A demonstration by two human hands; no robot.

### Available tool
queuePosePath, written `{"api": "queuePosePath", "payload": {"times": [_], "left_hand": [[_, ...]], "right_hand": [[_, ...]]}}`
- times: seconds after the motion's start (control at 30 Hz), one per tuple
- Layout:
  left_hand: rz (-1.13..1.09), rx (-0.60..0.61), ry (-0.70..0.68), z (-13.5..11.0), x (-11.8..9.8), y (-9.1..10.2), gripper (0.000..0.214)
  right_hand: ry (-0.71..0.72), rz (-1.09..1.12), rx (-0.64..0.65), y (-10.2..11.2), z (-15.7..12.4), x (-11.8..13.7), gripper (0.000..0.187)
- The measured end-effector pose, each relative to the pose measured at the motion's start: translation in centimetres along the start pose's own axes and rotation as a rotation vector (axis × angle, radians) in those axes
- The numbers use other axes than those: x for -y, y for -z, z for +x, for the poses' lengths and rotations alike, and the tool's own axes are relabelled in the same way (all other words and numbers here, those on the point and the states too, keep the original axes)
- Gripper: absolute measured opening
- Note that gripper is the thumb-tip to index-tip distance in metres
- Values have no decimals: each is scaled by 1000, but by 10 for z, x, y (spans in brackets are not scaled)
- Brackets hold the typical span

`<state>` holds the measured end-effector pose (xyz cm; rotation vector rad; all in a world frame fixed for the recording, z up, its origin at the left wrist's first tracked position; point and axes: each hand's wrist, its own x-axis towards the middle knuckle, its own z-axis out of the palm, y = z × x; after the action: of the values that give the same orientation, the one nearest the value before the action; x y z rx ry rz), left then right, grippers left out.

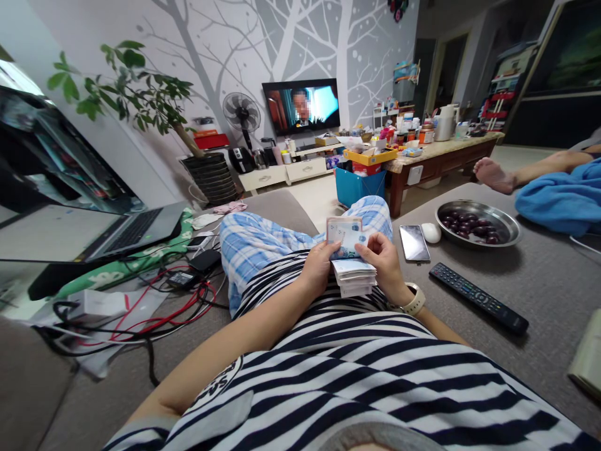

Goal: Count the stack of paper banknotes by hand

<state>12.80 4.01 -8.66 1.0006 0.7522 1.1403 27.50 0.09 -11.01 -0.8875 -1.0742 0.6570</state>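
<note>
A stack of banknotes point(346, 237), pale with blue-green print, is held upright over my lap. My left hand point(320, 262) grips its left side, the thumb lying on the front. From the right, my right hand point(384, 260) pinches the notes near their right edge between thumb and fingers. Below the grip, the lower part of the stack hangs toward me in fanned, pale layers. Several fingers are hidden behind the paper. A light watch sits on my right wrist.
To my right on the sofa lie a phone point(414, 243), a white mouse point(431, 233), a remote point(477, 298) and a steel bowl point(511, 237) of dark round fruit. Another person's foot point(494, 175) rests beyond. A laptop point(134, 228) and tangled cables point(154, 322) are to my left.
</note>
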Motion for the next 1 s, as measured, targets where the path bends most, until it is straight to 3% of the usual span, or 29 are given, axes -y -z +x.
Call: {"api": "queuePosePath", "payload": {"times": [0.23,0.5,1.0], "left_hand": [[20,-7,1,0,-2,-2,18],[-16,1,-18,11,5,2,33],[23,22,-57,10,1,0,25]], "right_hand": [[6,-15,33,3,0,-1,50],[42,-5,20,2,-3,4,46],[66,108,2,0,-6,1,33]]}}
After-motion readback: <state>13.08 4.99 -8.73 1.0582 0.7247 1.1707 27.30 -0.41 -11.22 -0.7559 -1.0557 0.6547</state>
